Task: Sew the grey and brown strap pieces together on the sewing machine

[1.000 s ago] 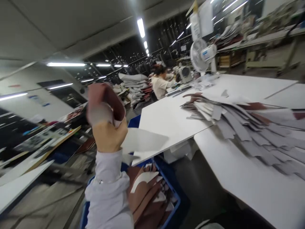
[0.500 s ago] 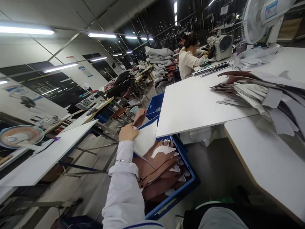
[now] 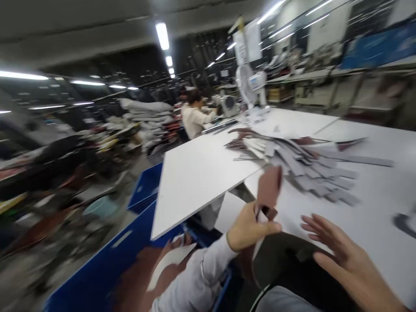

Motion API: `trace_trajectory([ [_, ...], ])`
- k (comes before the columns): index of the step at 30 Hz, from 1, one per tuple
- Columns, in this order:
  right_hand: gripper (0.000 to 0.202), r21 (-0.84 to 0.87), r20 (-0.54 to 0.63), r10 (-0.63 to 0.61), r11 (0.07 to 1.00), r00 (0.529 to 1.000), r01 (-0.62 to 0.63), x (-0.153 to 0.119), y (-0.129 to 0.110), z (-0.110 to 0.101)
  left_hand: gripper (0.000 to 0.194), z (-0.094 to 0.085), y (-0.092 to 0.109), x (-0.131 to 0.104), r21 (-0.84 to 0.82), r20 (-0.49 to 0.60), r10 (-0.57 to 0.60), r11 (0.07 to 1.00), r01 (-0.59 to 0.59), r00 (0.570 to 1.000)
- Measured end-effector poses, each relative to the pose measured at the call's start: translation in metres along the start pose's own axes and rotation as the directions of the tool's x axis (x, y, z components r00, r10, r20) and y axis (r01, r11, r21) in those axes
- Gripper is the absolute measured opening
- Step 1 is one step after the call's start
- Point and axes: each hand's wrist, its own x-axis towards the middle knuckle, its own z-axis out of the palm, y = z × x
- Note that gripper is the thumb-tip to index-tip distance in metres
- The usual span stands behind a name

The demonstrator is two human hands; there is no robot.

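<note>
My left hand [image 3: 250,229] grips a reddish-brown leather piece [image 3: 269,188] with a pale backing, folded at its top, near the front edge of the white worktable [image 3: 191,177]. The lower part of the piece is partly hidden by the hand. To its right, my right hand [image 3: 341,245] is held up, fingers apart and holding nothing. Beneath my left forearm stands a blue crate [image 3: 87,277], blurred, with brown leather pieces [image 3: 136,268] inside. Farther back on the tabletop lies a fanned heap of grey and brown strips [image 3: 289,158].
A second blue bin [image 3: 144,186] stands left of the table. Beyond it a person [image 3: 194,117] sits at a sewing machine [image 3: 228,105]. A white fan [image 3: 248,86] stands at the table's far side. Stacked grey sheets [image 3: 149,119] rise at the back left.
The view has swung right, away from the aisle. My left hand has lifted the leather piece from over the crate to the table's front edge. My right hand has come into view.
</note>
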Motion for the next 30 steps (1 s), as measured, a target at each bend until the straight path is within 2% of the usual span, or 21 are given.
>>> trace_trajectory([
  [1, 0.058, 0.05, -0.041, 0.025, 0.998, 0.999, -0.022, 0.001, -0.007, 0.0, 0.059, 0.025, -0.004, 0.007, 0.005, 0.078, 0.019, 1.0, -0.019, 0.997],
  [2, 0.054, 0.101, -0.132, 0.002, 0.995, 0.991, 0.012, 0.003, -0.013, -0.002, 0.059, 0.048, -0.007, 0.012, 0.028, 0.139, 0.035, 0.999, -0.039, 0.99],
  [4, 0.046, 0.145, -0.303, 0.007, 0.989, 0.953, 0.039, 0.004, -0.021, -0.011, 0.059, 0.087, -0.013, 0.016, 0.1, 0.212, 0.056, 0.992, -0.079, 0.976],
  [6, 0.041, 0.164, -0.45, 0.007, 0.984, 0.893, 0.075, -0.002, -0.021, -0.026, 0.057, 0.116, -0.016, 0.017, 0.153, 0.263, 0.081, 0.98, -0.125, 0.961],
  [9, 0.037, 0.168, -0.607, 0.016, 0.98, 0.795, 0.109, -0.021, -0.014, -0.049, 0.056, 0.141, -0.017, 0.018, 0.155, 0.37, 0.131, 0.967, -0.2, 0.92],
  [11, 0.032, 0.13, -0.69, -0.001, 0.984, 0.723, 0.126, -0.036, -0.011, -0.058, 0.061, 0.15, -0.015, 0.019, 0.137, 0.422, 0.174, 0.958, -0.252, 0.89],
  [13, 0.028, 0.073, -0.723, -0.035, 0.989, 0.69, 0.127, -0.046, -0.011, -0.061, 0.072, 0.155, -0.011, 0.019, 0.103, 0.425, 0.241, 0.945, -0.311, 0.872],
  [15, 0.024, 0.021, -0.708, -0.06, 0.994, 0.704, 0.107, -0.053, -0.012, -0.062, 0.078, 0.159, -0.007, 0.018, 0.054, 0.409, 0.32, 0.927, -0.372, 0.855],
  [16, 0.023, -0.005, -0.698, -0.072, 0.995, 0.712, 0.095, -0.056, -0.012, -0.062, 0.075, 0.161, -0.004, 0.018, 0.038, 0.403, 0.351, 0.917, -0.398, 0.845],
  [20, 0.024, -0.032, -0.689, -0.077, 0.997, 0.72, 0.075, -0.065, -0.01, -0.064, 0.027, 0.166, 0.011, 0.026, 0.076, 0.404, 0.434, 0.861, -0.503, 0.805],
  [22, 0.03, 0.054, -0.622, -0.016, 0.997, 0.783, 0.063, -0.07, -0.006, -0.068, 0.022, 0.164, 0.018, 0.036, 0.053, 0.404, 0.499, 0.824, -0.564, 0.767],
  [24, 0.036, 0.148, -0.534, 0.044, 0.988, 0.844, 0.042, -0.073, -0.002, -0.072, 0.011, 0.16, 0.024, 0.046, -0.001, 0.392, 0.591, 0.767, -0.642, 0.705],
  [25, 0.038, 0.188, -0.513, 0.064, 0.981, 0.856, 0.039, -0.073, 0.0, -0.074, 0.009, 0.159, 0.026, 0.049, -0.018, 0.379, 0.64, 0.727, -0.686, 0.668],
  [27, 0.036, 0.235, -0.548, 0.085, 0.97, 0.832, 0.056, -0.073, 0.005, -0.077, 0.016, 0.16, 0.028, 0.049, -0.023, 0.355, 0.737, 0.621, -0.783, 0.574],
  [30, 0.028, 0.282, -0.595, 0.125, 0.958, 0.794, 0.06, -0.071, 0.01, -0.079, 0.015, 0.17, 0.028, 0.033, 0.018, 0.316, 0.859, 0.419, -0.908, 0.403],
])
